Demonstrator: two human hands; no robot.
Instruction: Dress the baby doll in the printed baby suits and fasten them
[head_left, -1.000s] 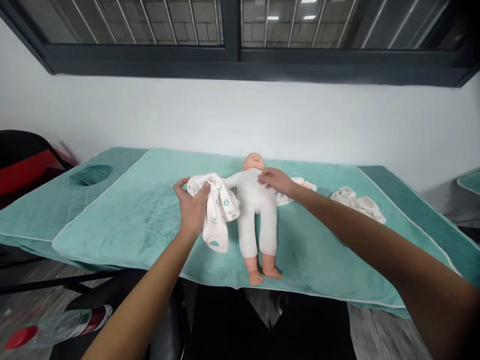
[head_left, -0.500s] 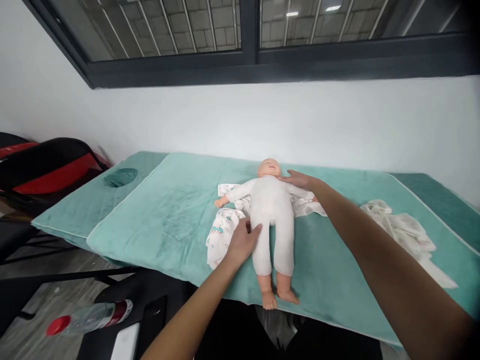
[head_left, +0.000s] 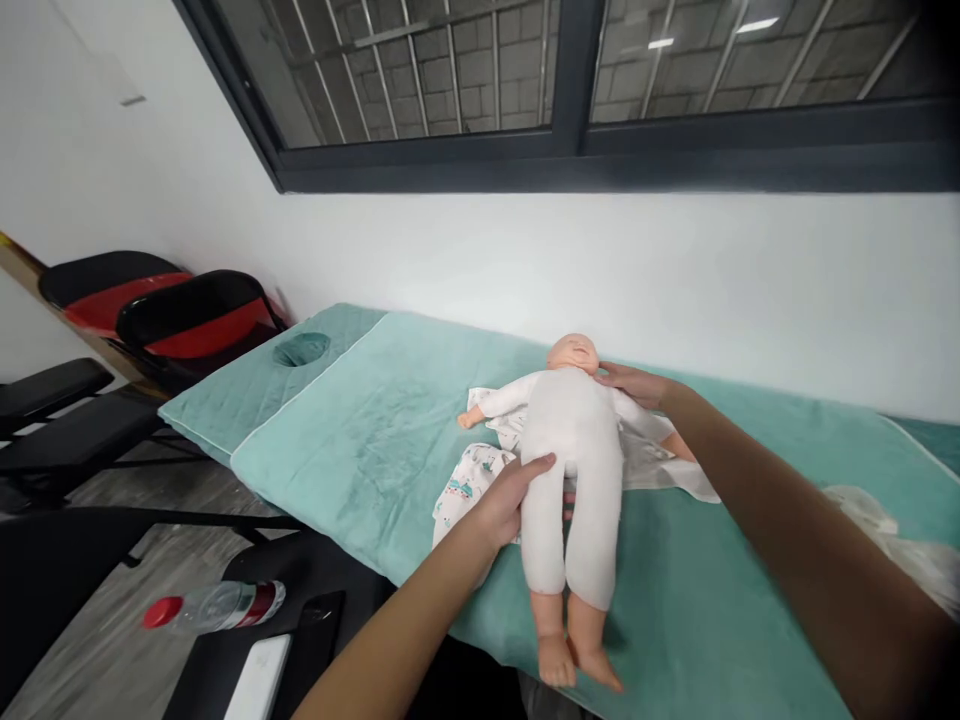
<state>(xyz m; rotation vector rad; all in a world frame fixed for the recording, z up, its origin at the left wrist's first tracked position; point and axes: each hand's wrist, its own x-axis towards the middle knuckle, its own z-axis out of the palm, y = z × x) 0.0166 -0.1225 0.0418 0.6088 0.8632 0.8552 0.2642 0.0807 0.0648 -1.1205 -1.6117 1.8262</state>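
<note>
A baby doll (head_left: 574,430) with a white cloth body lies on its back, head toward the wall and bare feet toward me. My left hand (head_left: 514,500) grips its thigh on the left side, thumb on top, with fingertips showing between the legs. At the shoulder on the right side, my right hand (head_left: 637,385) holds the doll near the neck; some of its fingers are hidden behind it. Beneath the doll's arms spreads a white printed garment (head_left: 660,460). A folded white cloth with green prints (head_left: 469,485) sits beside my left hand.
The padded bed (head_left: 360,430) has a green cover and a face hole (head_left: 301,349). A crumpled pale cloth (head_left: 892,535) lies at right, partly behind my forearm. A red-capped bottle (head_left: 217,606) and a white phone-like object (head_left: 259,680) rest on a black seat. Folding chairs (head_left: 202,315) stand left.
My left hand has moved further around the doll's thigh, its fingertips now showing between the legs. The doll appears larger and slightly tilted. The view has turned left.
</note>
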